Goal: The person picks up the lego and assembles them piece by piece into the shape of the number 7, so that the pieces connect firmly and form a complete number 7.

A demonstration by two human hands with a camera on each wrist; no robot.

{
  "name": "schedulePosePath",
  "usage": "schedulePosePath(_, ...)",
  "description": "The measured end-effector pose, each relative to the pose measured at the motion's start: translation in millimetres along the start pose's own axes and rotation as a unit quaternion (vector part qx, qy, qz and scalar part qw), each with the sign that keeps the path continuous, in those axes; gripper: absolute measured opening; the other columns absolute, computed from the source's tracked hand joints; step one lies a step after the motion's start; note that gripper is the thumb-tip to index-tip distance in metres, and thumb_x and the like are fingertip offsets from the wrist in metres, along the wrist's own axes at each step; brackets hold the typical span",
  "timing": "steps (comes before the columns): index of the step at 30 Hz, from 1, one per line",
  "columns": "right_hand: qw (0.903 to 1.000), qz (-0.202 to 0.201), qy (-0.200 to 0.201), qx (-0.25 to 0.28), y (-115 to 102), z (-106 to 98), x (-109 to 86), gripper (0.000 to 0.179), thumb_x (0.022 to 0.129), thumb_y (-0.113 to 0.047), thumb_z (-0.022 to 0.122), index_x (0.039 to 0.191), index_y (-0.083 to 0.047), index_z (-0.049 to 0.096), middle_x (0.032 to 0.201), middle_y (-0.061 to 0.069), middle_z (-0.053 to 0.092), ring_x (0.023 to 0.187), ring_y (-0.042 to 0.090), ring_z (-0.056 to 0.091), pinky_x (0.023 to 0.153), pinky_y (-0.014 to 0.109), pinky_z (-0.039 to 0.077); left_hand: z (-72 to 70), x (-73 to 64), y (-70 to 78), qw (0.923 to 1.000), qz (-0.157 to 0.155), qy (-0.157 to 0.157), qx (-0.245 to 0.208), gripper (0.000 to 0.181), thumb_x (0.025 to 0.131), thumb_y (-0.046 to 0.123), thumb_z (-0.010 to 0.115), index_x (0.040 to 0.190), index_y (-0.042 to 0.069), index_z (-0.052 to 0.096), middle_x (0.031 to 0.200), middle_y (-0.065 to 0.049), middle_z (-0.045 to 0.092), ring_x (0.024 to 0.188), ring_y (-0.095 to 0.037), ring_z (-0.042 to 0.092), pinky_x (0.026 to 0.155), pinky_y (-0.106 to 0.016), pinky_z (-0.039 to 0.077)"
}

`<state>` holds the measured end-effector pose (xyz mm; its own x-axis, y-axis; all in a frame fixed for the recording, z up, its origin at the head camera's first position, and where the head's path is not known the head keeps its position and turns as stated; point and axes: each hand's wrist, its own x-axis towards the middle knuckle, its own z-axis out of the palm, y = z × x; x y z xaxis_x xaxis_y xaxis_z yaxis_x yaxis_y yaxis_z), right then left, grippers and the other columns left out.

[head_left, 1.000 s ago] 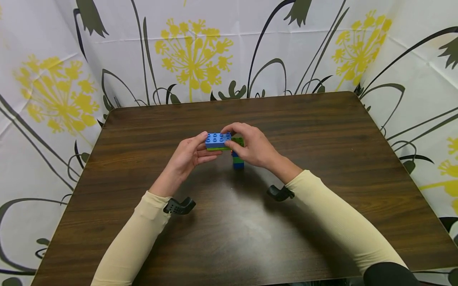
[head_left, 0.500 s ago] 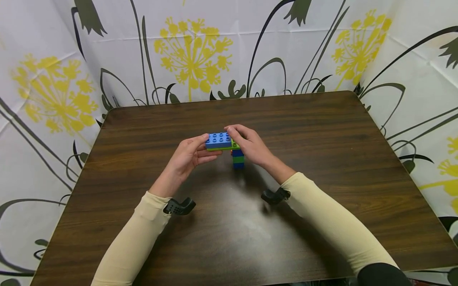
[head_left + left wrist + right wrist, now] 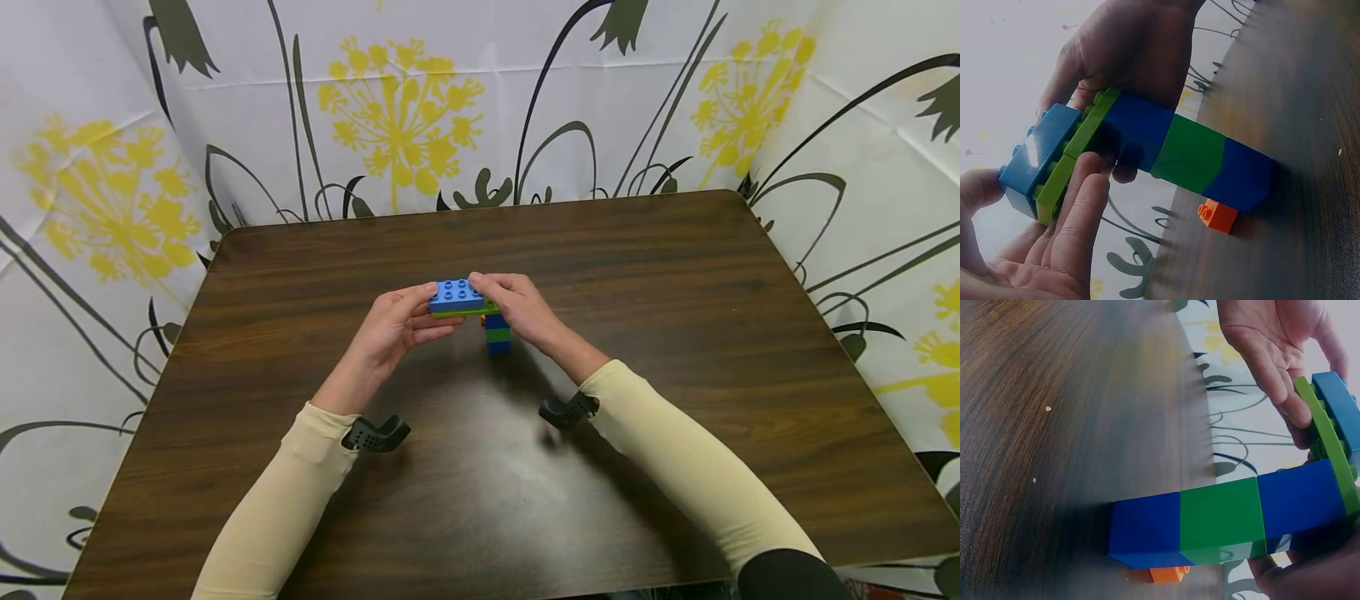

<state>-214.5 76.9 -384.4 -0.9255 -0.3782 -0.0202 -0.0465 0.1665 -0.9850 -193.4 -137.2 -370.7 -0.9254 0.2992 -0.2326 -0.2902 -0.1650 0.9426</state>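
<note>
1. Lying lengthwise from 9 to 3 o'clock in the head view, the light-blue studded building brick [image 3: 456, 303] is on top of the lime-green plate [image 3: 1327, 439]. Whether it is fully pressed down, I cannot tell.
2. The three-block column [image 3: 1221, 517], which is dark blue, green and dark blue, stands upright on the surface [image 3: 315, 267]. It is under the 3 o'clock end of the plate, so plate and brick reach out toward 9 o'clock.
3. The left hand [image 3: 384, 327] pinches the 9 o'clock end, with its thumb at the brick and its fingers beneath the plate. From this hand, the brick lies between 2 and 3 o'clock.
4. The right hand [image 3: 525, 312] grips around the top of the column, with its thumb at the 3 o'clock end of the brick. From it, the brick lies between 9 and 10 o'clock.
5. Both hands touch the assembly, but the right is nearer to the column. In my judgement this offset matters most, because under the 9 o'clock end I see only the left fingers.
6. A small orange brick [image 3: 1220, 217] rests near the foot of the column, on its far side.
</note>
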Motion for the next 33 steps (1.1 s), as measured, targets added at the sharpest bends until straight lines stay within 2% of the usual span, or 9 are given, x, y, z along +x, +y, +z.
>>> schedulePosePath(14,0.9995,0.028,-0.011,0.006,-1.4,-3.9,0.9,0.046,0.102,-0.041,0.050,0.125,-0.005,0.064,0.107,0.011,0.066,0.100,0.041,0.059,0.076,0.035,0.054,0.4,1.1,0.6,1.0000,0.003,-0.003,-0.008,0.046,0.099,0.027,0.061,0.127,-0.009,0.055,0.106,-0.011,0.071,0.092,-0.026,0.072,0.081,-0.037,0.056)
schedulePosePath(23,0.9993,0.033,-0.018,0.001,-2.4,-4.5,0.4,0.046,0.102,-0.042,0.049,0.122,-0.005,0.066,0.107,0.011,0.066,0.102,0.042,0.059,0.077,0.035,0.054,0.7,0.8,-0.2,1.0000,0.002,0.004,-0.005,0.044,0.099,0.025,0.061,0.127,-0.008,0.056,0.106,-0.010,0.071,0.092,-0.025,0.072,0.081,-0.036,0.056)
schedulePosePath(33,0.9993,0.031,-0.018,-0.009,-1.8,-4.9,2.1,0.047,0.102,-0.043,0.048,0.121,-0.005,0.067,0.104,0.011,0.067,0.096,0.036,0.061,0.076,0.035,0.053,0.4,1.0,0.3,1.0000,0.006,0.006,-0.004,0.043,0.100,0.024,0.059,0.127,-0.009,0.055,0.104,-0.009,0.071,0.091,-0.024,0.072,0.080,-0.036,0.057)
